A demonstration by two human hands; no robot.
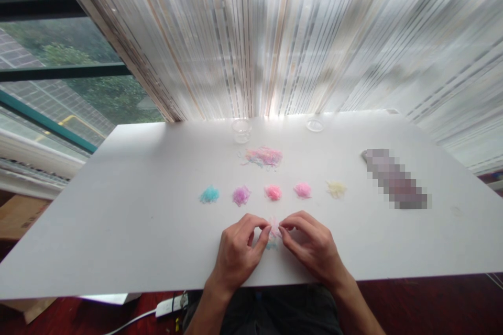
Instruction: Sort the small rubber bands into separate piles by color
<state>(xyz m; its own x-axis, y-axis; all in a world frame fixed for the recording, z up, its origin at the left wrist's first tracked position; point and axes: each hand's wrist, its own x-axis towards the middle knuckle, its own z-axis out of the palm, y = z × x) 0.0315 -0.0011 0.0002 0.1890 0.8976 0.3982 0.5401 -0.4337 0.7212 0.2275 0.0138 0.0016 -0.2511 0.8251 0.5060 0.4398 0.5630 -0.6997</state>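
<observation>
My left hand (240, 248) is closed in a pinch, thumb and forefinger together. Opposite it, my right hand (313, 245) pinches in the same way, a small gap between the two hands. Pale pink rubber bands (274, 226) show between my fingertips, seemingly gripped from both sides; the exact hold is too small to tell. Just below lie some light blue bands (271, 245), partly hidden by my fingers. Beyond my hands runs a row of little piles: turquoise bands (209, 194), purple bands (241, 196), coral-pink bands (273, 192), light pink bands (303, 190) and pale yellow bands (336, 189).
A mixed-colour heap of bands (264, 156) lies behind the row on the white table (137, 230). Farther back stand a clear plastic cup (241, 131) and a clear lid (315, 125). A pixelated long object (396, 180) is at right. Striped curtains (267, 36) border the back edge.
</observation>
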